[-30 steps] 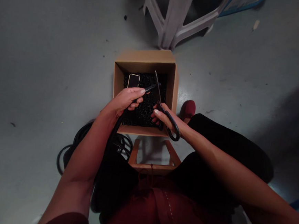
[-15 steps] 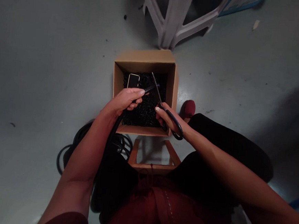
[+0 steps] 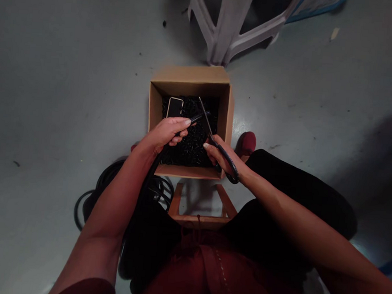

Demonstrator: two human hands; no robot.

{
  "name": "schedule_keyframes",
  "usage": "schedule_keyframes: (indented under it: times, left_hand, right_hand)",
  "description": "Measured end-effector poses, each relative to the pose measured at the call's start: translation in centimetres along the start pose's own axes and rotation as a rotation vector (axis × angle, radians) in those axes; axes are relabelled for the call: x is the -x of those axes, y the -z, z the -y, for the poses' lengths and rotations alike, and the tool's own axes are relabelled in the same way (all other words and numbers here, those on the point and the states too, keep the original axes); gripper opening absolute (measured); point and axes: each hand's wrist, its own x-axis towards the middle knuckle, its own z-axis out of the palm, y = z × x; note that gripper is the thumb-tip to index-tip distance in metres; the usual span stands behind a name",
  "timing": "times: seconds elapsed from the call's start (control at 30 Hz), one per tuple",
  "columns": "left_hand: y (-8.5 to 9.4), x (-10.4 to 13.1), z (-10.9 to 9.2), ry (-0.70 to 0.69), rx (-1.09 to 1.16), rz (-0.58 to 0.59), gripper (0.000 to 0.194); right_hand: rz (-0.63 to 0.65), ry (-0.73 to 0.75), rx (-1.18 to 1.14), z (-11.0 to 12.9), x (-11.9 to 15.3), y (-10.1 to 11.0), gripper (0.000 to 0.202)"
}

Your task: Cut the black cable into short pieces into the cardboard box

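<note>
My left hand pinches a black ribbed tube near its end, over an open cardboard box. The rest of the tube runs back under my left forearm. In my right hand are scissors with black handles, their blades across the tube's end. Below both hands, many small black pieces fill the bottom of the box. A dark rectangular object with a pale rim lies on them at the back left, partly behind my left hand.
A white plastic stool stands just beyond the box. Black tube coils lie on the floor at the left. A wooden frame is between my legs, with a red shoe right of the box.
Both hands and the scissors hold nearly the same place. The scissors' tip has shifted very slightly down.
</note>
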Motion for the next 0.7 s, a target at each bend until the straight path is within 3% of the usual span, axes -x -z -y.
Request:
schedule_keyframes:
  times: [0.2, 0.7]
  left_hand:
    - [0.03, -0.11, -0.03, 0.010, 0.035, 0.018, 0.022]
    - [0.08, -0.19, 0.19, 0.004, -0.002, 0.016, 0.021]
  right_hand:
    - [0.066, -0.012, -0.014, -0.01, -0.20, -0.23, 0.044]
    - [0.049, -0.025, 0.007, -0.48, -0.58, -0.16, 0.043]
